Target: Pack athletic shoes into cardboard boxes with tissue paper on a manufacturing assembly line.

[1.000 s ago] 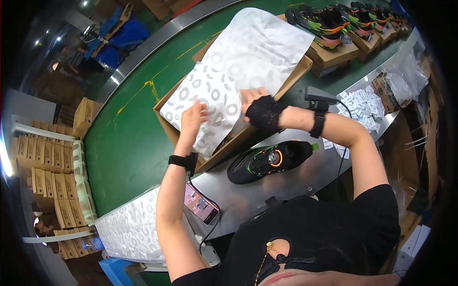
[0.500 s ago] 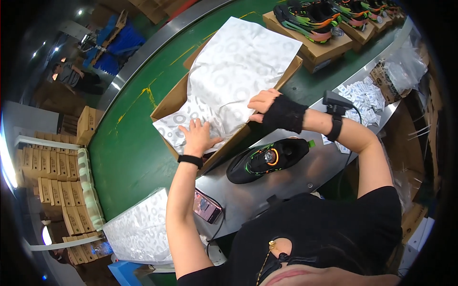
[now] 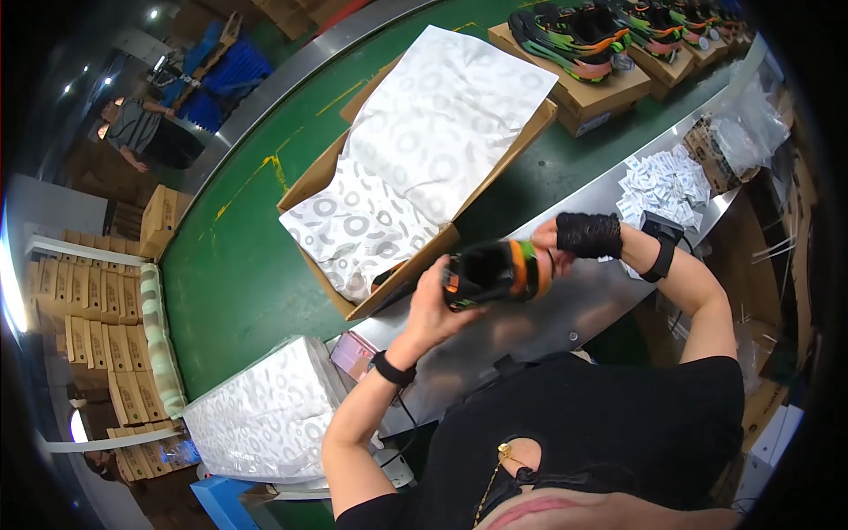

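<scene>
A black sneaker (image 3: 491, 276) with orange and green accents is held between two hands just in front of the near side of an open shoebox (image 3: 512, 157), above the metal ledge (image 3: 495, 353). Its left end is gripped by the left hand (image 3: 433, 309), with the fingers curled over the upper side and the thumb laid along the lower. The right end is met by the bent fingers of the right hand (image 3: 565, 246), on which a black fingerless glove (image 3: 590, 236) is worn; whether the end is gripped or merely touched cannot be told, as the sneaker is blurred.

The shoebox is lined with patterned tissue paper (image 3: 442, 124), by which its far side is overhung. The green conveyor belt (image 3: 230, 309) is partly covered by the shoebox. A phone (image 3: 353, 353) and a plastic-wrapped stack of patterned paper (image 3: 261, 420) are set nearer the body than the shoebox, toward its left. A heap of small white packets (image 3: 662, 185) is spread to the right of the shoebox, and beyond its far right corner, sneakers (image 3: 574, 40) are set out on closed boxes (image 3: 592, 88).
</scene>
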Available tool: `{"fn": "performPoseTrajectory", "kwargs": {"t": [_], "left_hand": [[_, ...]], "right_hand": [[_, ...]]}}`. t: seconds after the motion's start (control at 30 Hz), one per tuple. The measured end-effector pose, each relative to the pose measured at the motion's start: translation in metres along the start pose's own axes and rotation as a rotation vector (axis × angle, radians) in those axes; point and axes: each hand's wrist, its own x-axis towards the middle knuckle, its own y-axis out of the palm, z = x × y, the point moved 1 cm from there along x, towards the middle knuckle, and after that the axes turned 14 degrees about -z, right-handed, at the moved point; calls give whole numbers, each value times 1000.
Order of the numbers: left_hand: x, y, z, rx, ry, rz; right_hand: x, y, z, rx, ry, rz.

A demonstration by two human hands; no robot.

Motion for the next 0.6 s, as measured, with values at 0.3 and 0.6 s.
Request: {"fn": "performPoseTrajectory", "kwargs": {"t": [0.3,0.6], "left_hand": [[15,-72,-19,-645,-110,-385],[104,-90,69,-1136,-591,-507]], "right_hand": [[70,23,28,499,25,-299],[99,62,37,639,-288,-590]]}}
